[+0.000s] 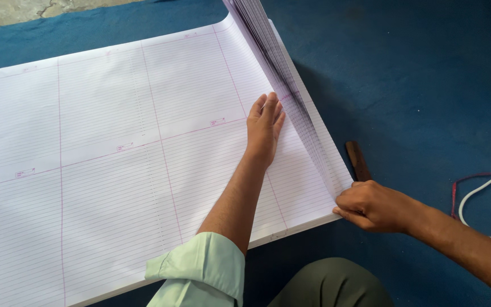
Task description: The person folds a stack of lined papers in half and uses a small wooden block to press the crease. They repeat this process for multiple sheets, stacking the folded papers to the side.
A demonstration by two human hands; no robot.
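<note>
A thick stack of large white ruled sheets (115,148) with pink lines lies on a blue floor cloth. My left hand (264,128) rests flat, fingers together, on the top sheet near the stack's right side. My right hand (370,206) pinches the near right corner of a bundle of lifted sheets (282,74), which fan upward along the right edge.
A dark wooden stick (358,161) lies on the blue cloth (416,85) just right of the stack. A white cord (487,199) with a red string loops at the far right. Bare concrete floor (18,8) shows at the top left. My knee (336,284) is at the bottom.
</note>
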